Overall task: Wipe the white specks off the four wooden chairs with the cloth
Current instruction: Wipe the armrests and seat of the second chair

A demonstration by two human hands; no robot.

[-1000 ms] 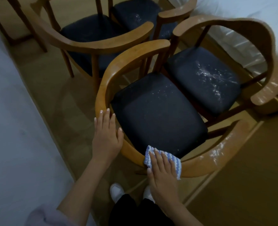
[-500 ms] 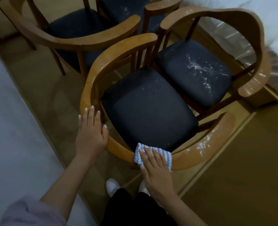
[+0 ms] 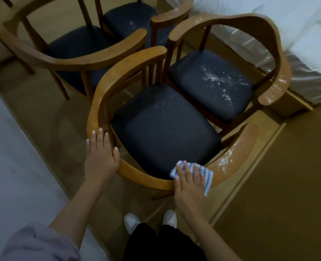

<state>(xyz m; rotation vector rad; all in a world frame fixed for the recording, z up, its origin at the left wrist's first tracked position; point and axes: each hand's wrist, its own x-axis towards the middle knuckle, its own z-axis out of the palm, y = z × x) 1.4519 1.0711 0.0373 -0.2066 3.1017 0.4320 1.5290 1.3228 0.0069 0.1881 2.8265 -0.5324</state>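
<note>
Wiping the nearest chair (image 3: 107, 87) of 4 — right hand (image 3: 189, 182), fingers flat, presses the cloth (image 3: 205, 174) on its rail; left hand (image 3: 99, 153) rests flat alongside. Next, likely: sweep right over the white specks (image 3: 225, 161).

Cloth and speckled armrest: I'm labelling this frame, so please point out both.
cloth (image 3: 207, 176), head view, striped right-hand part.
speckled armrest (image 3: 228, 160), head view, white-flecked top surface.

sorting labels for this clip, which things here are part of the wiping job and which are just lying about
Part of the job: cloth under the right hand; left hand resting on the near chair; speckled chair beside it; far left chair; far right chair.
Just there: bed; white shoes.
</note>
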